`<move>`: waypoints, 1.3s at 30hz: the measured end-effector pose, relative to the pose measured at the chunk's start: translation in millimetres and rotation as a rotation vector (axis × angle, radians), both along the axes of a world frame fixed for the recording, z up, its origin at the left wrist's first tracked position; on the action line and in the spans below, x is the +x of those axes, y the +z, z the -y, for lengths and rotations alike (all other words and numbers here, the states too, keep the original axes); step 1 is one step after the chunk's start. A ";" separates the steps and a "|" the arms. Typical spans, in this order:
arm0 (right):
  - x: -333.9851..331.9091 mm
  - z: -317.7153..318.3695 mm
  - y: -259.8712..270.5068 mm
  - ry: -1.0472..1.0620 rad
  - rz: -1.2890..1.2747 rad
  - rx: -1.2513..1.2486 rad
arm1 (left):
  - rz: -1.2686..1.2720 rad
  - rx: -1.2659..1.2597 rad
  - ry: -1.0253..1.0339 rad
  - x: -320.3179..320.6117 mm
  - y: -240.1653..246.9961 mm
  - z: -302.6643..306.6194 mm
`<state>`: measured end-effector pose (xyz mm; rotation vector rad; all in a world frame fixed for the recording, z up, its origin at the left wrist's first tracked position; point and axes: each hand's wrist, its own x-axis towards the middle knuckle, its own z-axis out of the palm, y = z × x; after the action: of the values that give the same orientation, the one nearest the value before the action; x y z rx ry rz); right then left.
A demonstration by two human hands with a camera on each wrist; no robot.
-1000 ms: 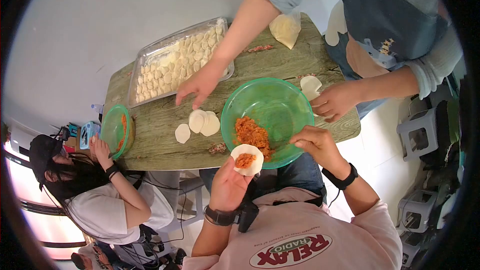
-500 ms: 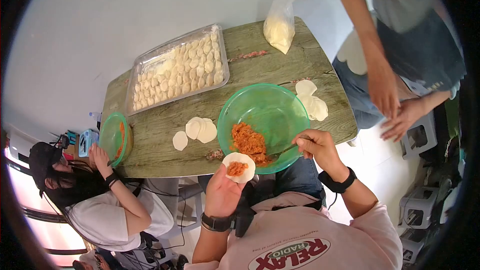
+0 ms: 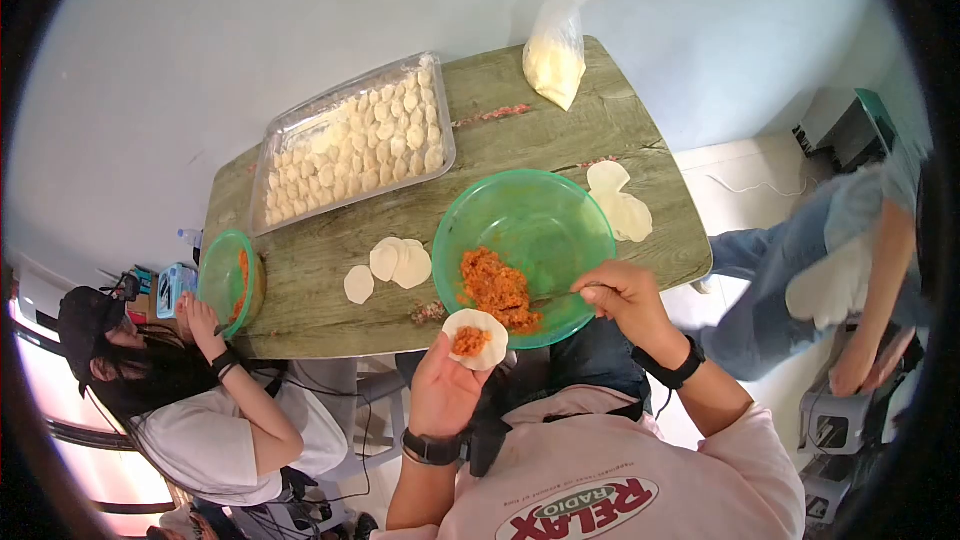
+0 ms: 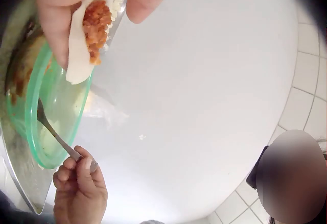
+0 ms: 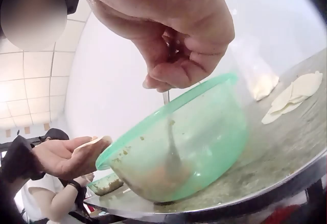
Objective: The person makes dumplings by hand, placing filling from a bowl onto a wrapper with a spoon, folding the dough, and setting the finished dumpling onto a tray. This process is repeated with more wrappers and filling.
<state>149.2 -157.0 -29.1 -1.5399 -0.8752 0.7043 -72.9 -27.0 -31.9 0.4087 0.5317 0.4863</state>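
Observation:
My left hand (image 3: 445,395) holds a round dumpling wrapper (image 3: 489,352) palm up, in front of the large bowl's near rim. A mound of orange-red filling (image 4: 96,27) sits on the wrapper, whose sides curve up slightly in the left wrist view. With thumb and curled fingers, my right hand (image 3: 632,305) grips the handle of a metal spoon (image 4: 60,140) at the bowl's right rim. The spoon's head reaches down inside the green bowl (image 5: 214,147), seen through its wall. More filling (image 3: 495,285) lies in the bowl's lower left part.
Loose wrappers lie left (image 3: 403,262) and right (image 3: 625,210) of the bowl. A metal tray (image 3: 445,140) of dumplings and a plastic bag (image 3: 555,55) stand at the back. At left, a seated person (image 3: 220,405) works beside a smaller green bowl (image 3: 252,290). Another person's legs (image 3: 770,290) show at right.
The person across the table has drawn their hands away from the wrappers and moved off to the right. My left hand has shifted slightly left with the filled wrapper. My right hand stays by the bowl.

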 end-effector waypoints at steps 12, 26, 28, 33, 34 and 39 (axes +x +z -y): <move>9.1 3.1 4.4 0.088 -0.162 -0.052 | -0.008 -0.030 0.020 -1.7 -6.9 -3.8; 6.7 0.1 6.4 -0.043 -0.313 -0.110 | -0.024 -0.030 0.004 -2.4 -8.0 -6.7; 6.1 0.0 6.9 -0.066 -0.336 -0.111 | -0.027 -0.028 -0.001 -1.7 -6.3 -6.8; 2.5 2.1 6.4 -0.118 -0.429 -0.096 | -0.044 -0.044 0.035 0.0 -4.3 -5.2; 1.2 2.3 6.3 -0.120 -0.431 -0.097 | -0.046 -0.045 0.034 0.2 -4.6 -5.0; -0.7 1.7 7.9 -0.124 -0.492 -0.068 | -0.030 -0.048 0.031 -0.6 -5.5 -5.8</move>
<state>148.5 -158.8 -21.2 -1.3781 -0.3881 0.9750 -73.5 -21.2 -37.4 0.3633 0.5785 0.4967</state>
